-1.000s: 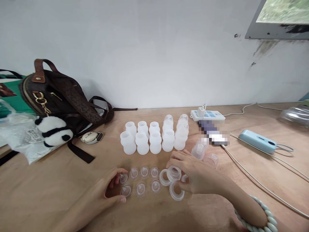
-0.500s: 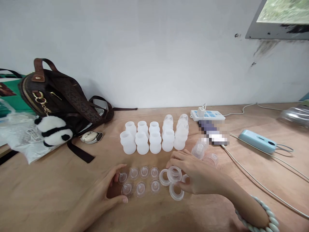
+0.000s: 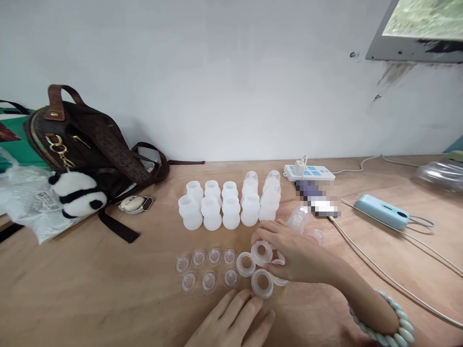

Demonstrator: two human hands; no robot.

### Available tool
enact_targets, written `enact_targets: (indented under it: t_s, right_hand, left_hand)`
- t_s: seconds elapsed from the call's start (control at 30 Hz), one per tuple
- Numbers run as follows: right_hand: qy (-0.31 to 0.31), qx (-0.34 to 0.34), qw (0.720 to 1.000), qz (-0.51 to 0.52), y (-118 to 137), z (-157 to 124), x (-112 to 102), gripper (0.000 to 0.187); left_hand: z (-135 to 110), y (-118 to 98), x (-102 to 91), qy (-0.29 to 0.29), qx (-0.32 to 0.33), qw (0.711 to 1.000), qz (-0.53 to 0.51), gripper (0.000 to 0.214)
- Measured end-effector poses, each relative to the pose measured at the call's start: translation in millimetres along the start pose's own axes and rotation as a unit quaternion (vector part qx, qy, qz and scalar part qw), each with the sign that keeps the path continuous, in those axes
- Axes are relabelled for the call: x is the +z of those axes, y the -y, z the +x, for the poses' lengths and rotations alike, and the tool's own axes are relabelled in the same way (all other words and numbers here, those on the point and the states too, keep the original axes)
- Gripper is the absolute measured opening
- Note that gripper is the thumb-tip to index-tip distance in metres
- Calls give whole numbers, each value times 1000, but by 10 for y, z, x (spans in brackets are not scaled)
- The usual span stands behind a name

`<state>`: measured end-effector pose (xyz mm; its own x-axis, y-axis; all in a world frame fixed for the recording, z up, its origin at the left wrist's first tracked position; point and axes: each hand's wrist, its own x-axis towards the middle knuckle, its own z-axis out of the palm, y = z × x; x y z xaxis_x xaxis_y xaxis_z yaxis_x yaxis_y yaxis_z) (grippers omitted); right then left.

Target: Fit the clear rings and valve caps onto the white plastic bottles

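Observation:
Several clear silicone bottle nipples [image 3: 210, 281] lie in two rows on the wooden table. Right of them is a cluster of translucent screw rings [image 3: 246, 263], some partly under my hand. My right hand [image 3: 285, 248] is closed with fingers and thumb round one translucent screw ring [image 3: 262, 253] at the top of the cluster. Palm down at the front, my left hand [image 3: 231, 320] has its fingers stretched out, their tips just below the nipples and the front screw ring [image 3: 262, 283]; it holds nothing. Behind stand two rows of white baby bottles [image 3: 211, 214].
Clear domed caps [image 3: 297, 220] sit beyond my right hand, and some bottles at the right wear such caps. Farther right are a blurred phone, a white power strip [image 3: 309, 172], a blue power bank [image 3: 381, 211] and cables. A dark backpack [image 3: 94, 140] and panda plush [image 3: 77, 195] stand left.
My left hand has moved from left of the nipples to the front middle, fingers now extended. My right hand has shifted the held screw ring slightly away from me.

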<state>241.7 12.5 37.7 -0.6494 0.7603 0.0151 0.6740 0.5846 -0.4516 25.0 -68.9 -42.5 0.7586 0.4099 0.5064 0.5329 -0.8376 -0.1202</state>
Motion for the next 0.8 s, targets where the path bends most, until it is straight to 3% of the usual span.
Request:
enact_targets:
  t_s: [0.07,0.13,0.23,0.37,0.5,0.63,0.73,0.8]
  right_hand:
    - [6,-10,1000,-3,5,-12,5,27]
    - [9,-15,1000,-8,12,-22,15,26]
    - [13,-25,1000,-10,11,-25,48,26]
    - [16,-39,999,-14,-7,-10,117,26]
    - [22,-42,999,-20,-16,3,136,28]
    - [0,-33,999,39,-19,-9,53,41]
    - [-53,-11,996,66,-39,-15,4,32]
    - [-82,-2,994,69,-59,-3,9,23]
  left_hand:
    - [30,-18,142,30,7,999,17,31]
    - [28,3,203,63,13,998,20,43]
    - [27,41,185,101,14,995,20,68]
    - [57,48,134,116,0,993,27,78]
    - [61,30,138,76,-2,997,21,65]
    - [79,25,110,18,10,1000,14,46]
    - [167,74,27,14,61,998,3,39]
    - [255,129,-45,43,120,992,-12,34]
